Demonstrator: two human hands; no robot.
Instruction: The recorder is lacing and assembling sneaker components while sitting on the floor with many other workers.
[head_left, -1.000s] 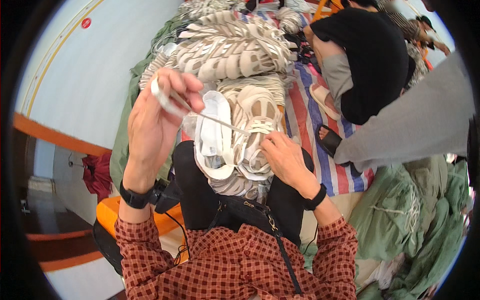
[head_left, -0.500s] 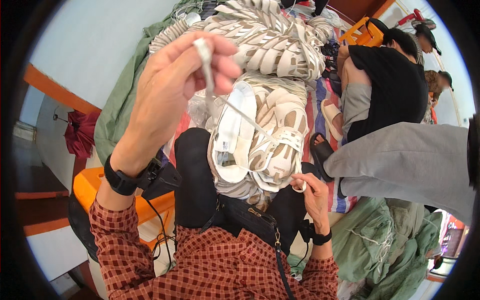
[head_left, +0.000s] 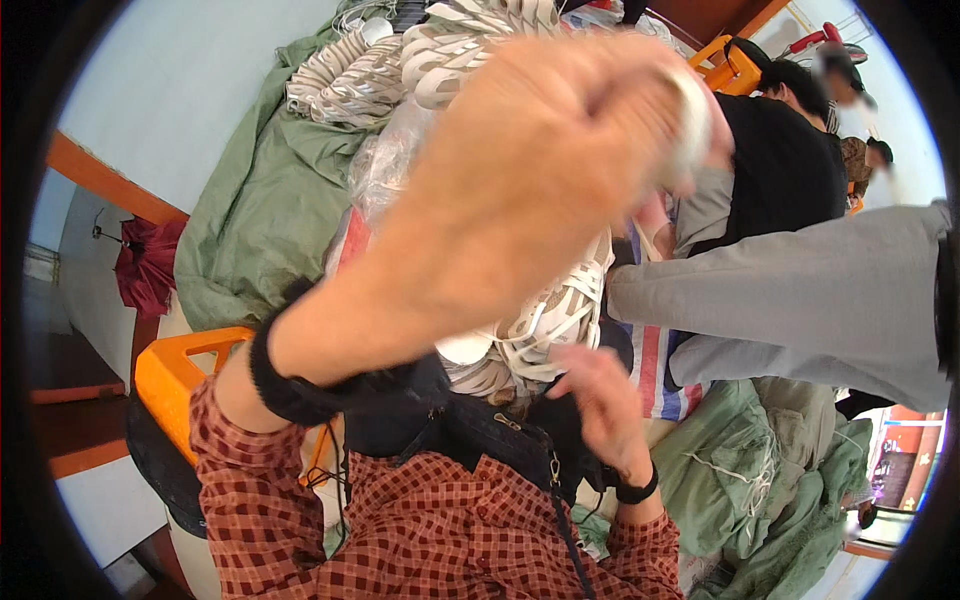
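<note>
Left hand (head_left: 540,190) rising since earlier frame, filling centre, grip pinching white strap (head_left: 690,120), pulling taut; right hand (head_left: 600,400) spreading beside sandals (head_left: 545,320) in lap, steadying.

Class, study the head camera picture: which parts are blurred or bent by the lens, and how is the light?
Head view: the raised left hand fills the middle, close to the lens and smeared; the white piece it grips is soft-edged. The right hand is also slightly blurred. The white sandals on the lap look sharper. Straight edges curve toward the dark round rim. Light is even daylight, without glare.
</note>
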